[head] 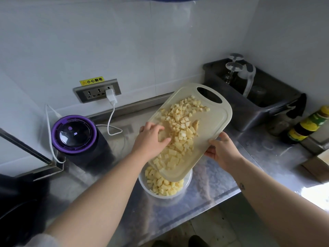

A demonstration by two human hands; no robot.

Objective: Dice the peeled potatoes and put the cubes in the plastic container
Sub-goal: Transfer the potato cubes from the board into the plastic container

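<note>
While tilted handle-end up, cutting board (pixel 213 114) seemingly pinched by right fingers (pixel 212 142); left fingers (pixel 163 140) flat on cubes (pixel 179 138).

Tabletop (pixel 210 180): shiny steel, running from the left edge to the right edge of the frame, along the white wall.
Lower centre: round clear plastic container (pixel 165 196) near the front edge, with potato cubes (pixel 163 186) inside.
Left: black appliance (pixel 74 133) with a purple-rimmed lid; a white cable (pixel 111 122) loops beside it.
Upper right: dark metal bin (pixel 249 111) in the corner.
Right edge: yellow-labelled bottles (pixel 306 125); below them a cardboard box (pixel 316 166).
</note>
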